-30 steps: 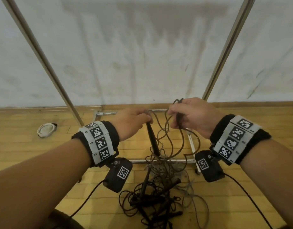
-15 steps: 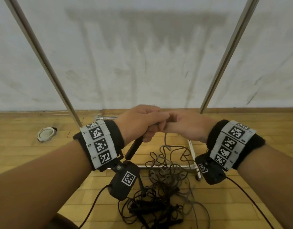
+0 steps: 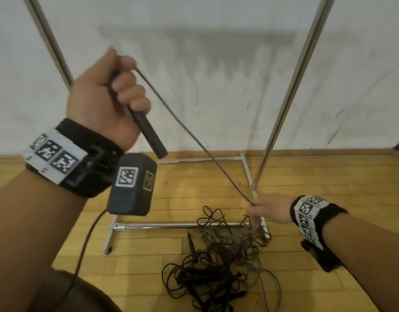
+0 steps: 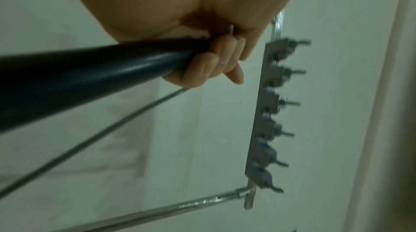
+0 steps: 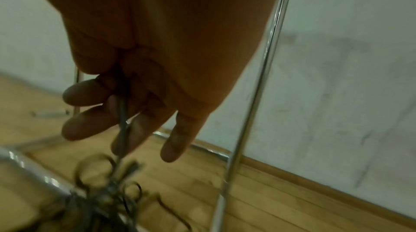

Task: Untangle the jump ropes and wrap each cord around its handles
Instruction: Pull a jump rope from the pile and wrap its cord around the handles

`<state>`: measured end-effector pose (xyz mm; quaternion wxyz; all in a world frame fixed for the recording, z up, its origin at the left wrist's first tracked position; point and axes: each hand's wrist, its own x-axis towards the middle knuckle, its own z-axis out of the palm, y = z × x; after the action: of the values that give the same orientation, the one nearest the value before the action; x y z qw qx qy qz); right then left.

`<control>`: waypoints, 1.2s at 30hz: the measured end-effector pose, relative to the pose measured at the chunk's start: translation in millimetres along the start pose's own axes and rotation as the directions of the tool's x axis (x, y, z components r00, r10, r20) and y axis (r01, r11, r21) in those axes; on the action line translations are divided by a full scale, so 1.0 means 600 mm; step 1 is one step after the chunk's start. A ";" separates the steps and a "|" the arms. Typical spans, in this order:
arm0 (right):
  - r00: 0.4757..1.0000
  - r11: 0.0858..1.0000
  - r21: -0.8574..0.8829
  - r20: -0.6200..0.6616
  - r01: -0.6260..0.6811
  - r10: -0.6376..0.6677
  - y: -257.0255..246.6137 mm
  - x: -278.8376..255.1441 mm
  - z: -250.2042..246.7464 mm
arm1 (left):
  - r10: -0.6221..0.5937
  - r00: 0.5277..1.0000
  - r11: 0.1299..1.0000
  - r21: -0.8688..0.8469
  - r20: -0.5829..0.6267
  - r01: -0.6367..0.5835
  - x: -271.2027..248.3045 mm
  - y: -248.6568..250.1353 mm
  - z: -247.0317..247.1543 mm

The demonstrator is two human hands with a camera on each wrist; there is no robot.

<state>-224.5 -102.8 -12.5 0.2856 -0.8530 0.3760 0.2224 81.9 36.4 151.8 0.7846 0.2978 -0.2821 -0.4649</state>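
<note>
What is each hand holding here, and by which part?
Left hand grips a black handle by its upper end; right hand pinches that rope's grey cord just above the tangle.

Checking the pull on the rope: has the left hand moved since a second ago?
Yes. The left hand has risen from the floor line up against the wall, lifting the handle.

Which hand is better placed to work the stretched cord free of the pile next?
Probably the right hand: it pinches the cord just above the tangle, while the left hand grips the handle up high.
</note>
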 end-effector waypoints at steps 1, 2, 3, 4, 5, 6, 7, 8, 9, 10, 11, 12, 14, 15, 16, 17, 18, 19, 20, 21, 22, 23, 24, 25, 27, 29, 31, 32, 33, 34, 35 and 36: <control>0.999 0.999 -0.024 0.029 -0.039 0.039 0.013 -0.002 0.009 | 0.030 0.997 1.000 -0.007 -0.069 -0.030 -0.001 0.011 -0.007; 0.998 0.998 -0.026 0.034 -0.057 0.058 0.018 -0.005 0.014 | 0.058 0.989 0.998 0.025 -0.134 -0.055 -0.003 0.015 -0.015; 0.998 0.998 -0.018 0.012 -0.061 0.061 0.015 -0.008 0.015 | 0.081 0.980 0.993 0.094 -0.183 -0.065 -0.005 0.011 -0.022; 0.998 0.999 -0.005 -0.031 -0.049 0.049 0.004 -0.013 0.011 | 0.092 0.976 0.981 0.184 -0.199 -0.055 -0.008 0.002 -0.028; 0.996 1.000 0.016 -0.087 -0.018 0.019 -0.012 -0.020 0.002 | 0.083 0.979 0.960 0.279 -0.185 -0.029 -0.011 -0.011 -0.034; 0.989 0.998 0.055 -0.147 0.032 -0.024 -0.034 -0.028 -0.011 | 0.053 0.988 0.930 0.366 -0.147 0.004 -0.015 -0.026 -0.038; 0.978 0.988 0.123 -0.200 0.089 -0.064 -0.056 -0.039 -0.026 | 0.006 0.996 0.898 0.439 -0.091 0.035 -0.021 -0.041 -0.040; 0.965 0.966 0.211 -0.243 0.151 -0.098 -0.079 -0.052 -0.041 | -0.050 0.999 0.865 0.500 -0.020 0.053 -0.028 -0.055 -0.040; 0.951 0.930 0.297 -0.279 0.217 -0.132 -0.100 -0.066 -0.057 | -0.107 0.992 0.830 0.555 0.064 0.054 -0.035 -0.068 -0.037; 0.935 0.888 0.364 -0.312 0.282 -0.169 -0.120 -0.083 -0.070 | -0.167 0.975 0.793 0.608 0.149 0.043 -0.043 -0.080 -0.033; 0.919 0.849 0.408 -0.340 0.337 -0.201 -0.139 -0.100 -0.081 | -0.235 0.945 0.750 0.660 0.226 0.028 -0.050 -0.089 -0.027; 0.904 0.815 0.437 -0.361 0.381 -0.229 -0.154 -0.115 -0.090 | -0.306 0.909 0.700 0.714 0.283 0.013 -0.056 -0.098 -0.020; 0.877 0.762 0.466 -0.393 0.450 -0.277 -0.176 -0.141 -0.104 | -0.424 0.840 0.569 0.821 0.338 -0.043 -0.068 -0.111 -0.008; 0.864 0.741 0.473 -0.410 0.477 -0.294 -0.182 -0.150 -0.110 | -0.452 0.824 0.508 0.858 0.343 -0.079 -0.073 -0.115 -0.003; 0.850 0.721 0.480 -0.430 0.500 -0.304 -0.185 -0.156 -0.114 | -0.456 0.823 0.464 0.880 0.339 -0.105 -0.075 -0.117 0.000; 0.837 0.700 0.487 -0.451 0.522 -0.310 -0.185 -0.159 -0.117 | -0.441 0.834 0.442 0.889 0.330 -0.118 -0.076 -0.117 0.002; 0.825 0.683 0.492 -0.471 0.539 -0.312 -0.182 -0.160 -0.118 | -0.415 0.853 0.445 0.888 0.318 -0.114 -0.075 -0.116 0.001; 0.817 0.675 0.493 -0.485 0.549 -0.311 -0.179 -0.157 -0.117 | -0.383 0.873 0.480 0.872 0.302 -0.091 -0.072 -0.115 -0.001; 0.814 0.679 0.487 -0.494 0.549 -0.305 -0.173 -0.153 -0.114 | -0.347 0.894 0.533 0.844 0.284 -0.061 -0.068 -0.111 -0.003; 0.817 0.694 0.476 -0.495 0.540 -0.296 -0.167 -0.147 -0.110 | -0.311 0.913 0.583 0.812 0.265 -0.036 -0.065 -0.105 -0.007; 0.823 0.713 0.465 -0.491 0.525 -0.286 -0.159 -0.139 -0.104 | -0.274 0.930 0.618 0.786 0.245 -0.025 -0.061 -0.100 -0.010; 0.831 0.731 0.456 -0.483 0.507 -0.275 -0.150 -0.132 -0.097 | -0.238 0.945 0.642 0.766 0.226 -0.021 -0.058 -0.095 -0.014; 0.841 0.748 0.449 -0.472 0.489 -0.266 -0.140 -0.124 -0.090 | -0.203 0.957 0.663 0.749 0.205 -0.019 -0.056 -0.091 -0.018; 0.850 0.766 0.439 -0.460 0.470 -0.258 -0.130 -0.116 -0.084 | -0.172 0.968 0.684 0.730 0.181 -0.015 -0.054 -0.088 -0.022; 0.864 0.796 0.420 -0.442 0.436 -0.240 -0.109 -0.100 -0.073 | -0.119 0.984 0.731 0.682 0.135 -0.005 -0.053 -0.084 -0.025; 0.873 0.790 0.445 -0.433 0.423 -0.224 -0.087 -0.084 -0.066 | -0.073 0.993 0.773 0.635 0.098 -0.006 -0.052 -0.077 -0.024; 0.885 0.779 0.476 -0.416 0.408 -0.209 -0.066 -0.069 -0.058 | -0.030 0.997 0.812 0.584 0.066 -0.015 -0.049 -0.064 -0.026; 0.896 0.786 0.482 -0.397 0.386 -0.196 -0.055 -0.064 -0.054 | -0.013 0.998 0.832 0.554 0.056 -0.021 -0.047 -0.055 -0.027; 0.913 0.804 0.481 -0.369 0.349 -0.175 -0.044 -0.059 -0.048 | 0.002 0.999 0.854 0.520 0.048 -0.026 -0.045 -0.046 -0.029; 0.931 0.832 0.469 -0.335 0.296 -0.143 -0.033 -0.056 -0.042 | 0.014 0.999 0.876 0.481 0.035 -0.030 -0.042 -0.036 -0.030; 0.948 0.864 0.445 -0.302 0.236 -0.104 -0.020 -0.054 -0.036 | 0.030 0.999 0.895 0.444 0.016 -0.034 -0.039 -0.028 -0.033; 0.959 0.893 0.412 -0.276 0.180 -0.067 -0.007 -0.053 -0.030 | 0.050 0.999 0.906 0.422 -0.007 -0.042 -0.036 -0.021 -0.037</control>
<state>-238.0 -95.7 21.1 0.4309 -0.8119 0.3939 0.0034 81.9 55.5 124.3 0.7151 0.4574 -0.3757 -0.3718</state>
